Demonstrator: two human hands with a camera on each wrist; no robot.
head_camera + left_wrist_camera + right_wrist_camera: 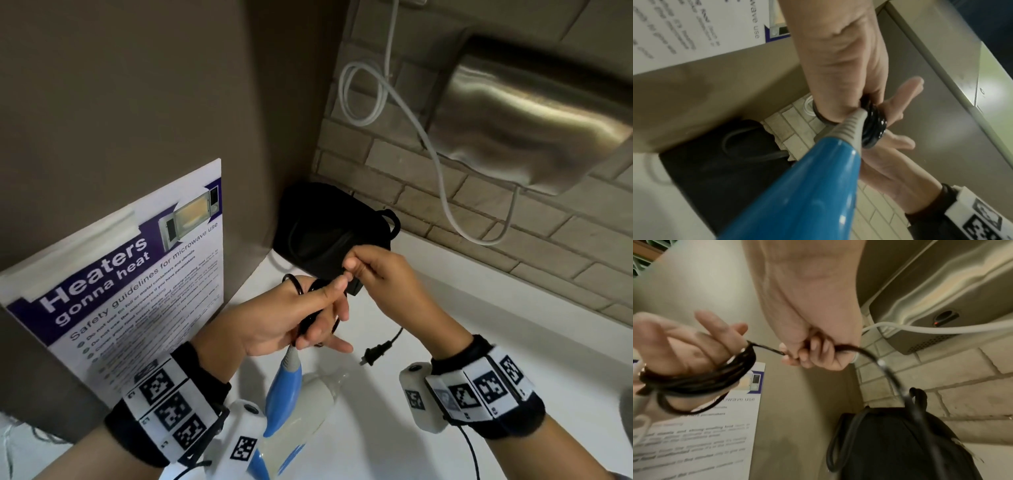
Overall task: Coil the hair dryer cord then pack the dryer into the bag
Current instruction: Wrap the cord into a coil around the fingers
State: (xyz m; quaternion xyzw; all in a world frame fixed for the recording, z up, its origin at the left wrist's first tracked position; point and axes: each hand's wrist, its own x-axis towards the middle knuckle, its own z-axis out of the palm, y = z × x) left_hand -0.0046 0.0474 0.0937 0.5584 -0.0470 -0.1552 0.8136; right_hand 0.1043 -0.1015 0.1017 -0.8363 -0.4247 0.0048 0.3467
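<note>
a: where is the cord (701, 378)?

b: its black loops are wound round the left hand (294, 315), across the palm and fingers. in the right wrist view the fingers (719, 331) stand mostly straight, with the coil sitting across them, and the thumb in the head view lies against the loops.

a: and the right hand (376, 274)?

b: it pinches a stretch of the cord between thumb and curled fingers, just beside the left fingertips. from the far side of that fist the cord drops in a curve and ends in the plug (375, 353), which hangs free above the bench (479, 308).

a: where is the dryer (291, 394)?

b: it hangs below the left hand, blue and white, its grey cord sleeve (851, 126) running up into the coil. whether its body touches the bench i cannot tell.

a: the bag (329, 233)?

b: black, standing in the far left corner of the bench, against the brick wall (445, 205) and the grey side panel. it is just beyond both hands.

a: anything else?

b: a microwave safety poster (137, 274) on the panel at the left, a steel hand dryer (534, 113) on the wall with a white cable (424, 137) looped beside it.
</note>
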